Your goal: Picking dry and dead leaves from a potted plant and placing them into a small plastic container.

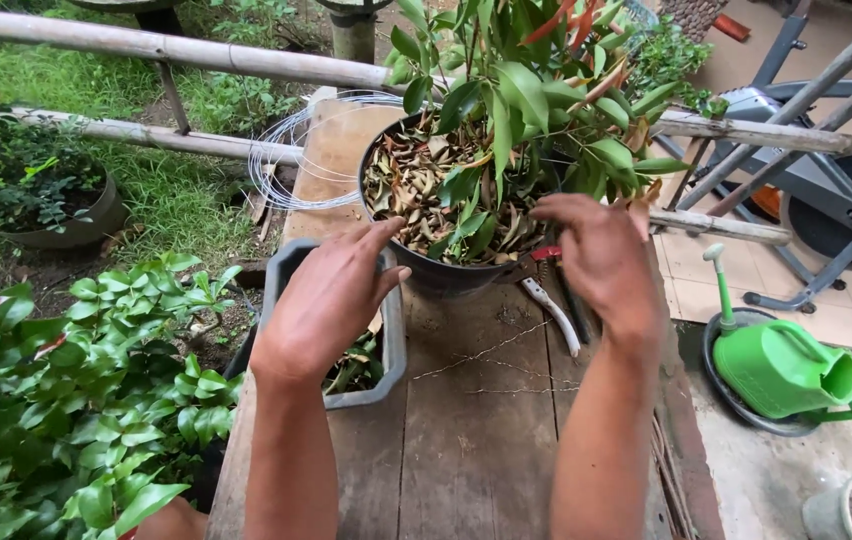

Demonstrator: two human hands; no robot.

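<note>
Behind the spread right hand (pixel 601 260) pruners (pixel 554 305) lie half-hidden, while the open left hand (pixel 331 300) touches the black pot (pixel 446 272) rim.

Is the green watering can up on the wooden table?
No, the green watering can sits on the ground to the right of the wooden table.

The round pot (pixel 446 270) is black, filled with brown dry leaves (pixel 416 190) under green foliage with some red tips. At 7 o'clock of it stands a grey rectangular pot (pixel 393 340). The watering can (pixel 781 365), at 4 o'clock, is bright green. The pliers (pixel 551 300) have white handles.
</note>
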